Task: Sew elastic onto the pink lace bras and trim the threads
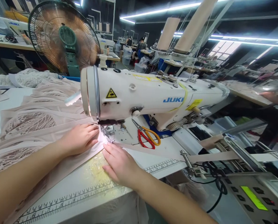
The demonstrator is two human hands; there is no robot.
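A white JUKI sewing machine stands before me, its needle area lit. Pale pink fabric with lace panels spreads over the table on the left and runs up to the presser foot. My left hand lies flat on this fabric just left of the foot, fingers stretched out. My right hand rests at the fabric's edge in front of the foot, fingers extended and thumb apart. What lies under its fingertips is hidden. A pale elastic band comes from the right towards the foot, behind my right hand.
Scissors with red and orange handles lie right of the foot. A ruler strip marks the table's front edge. A tape feeder and a control box stand right. Behind are a fan and thread cones.
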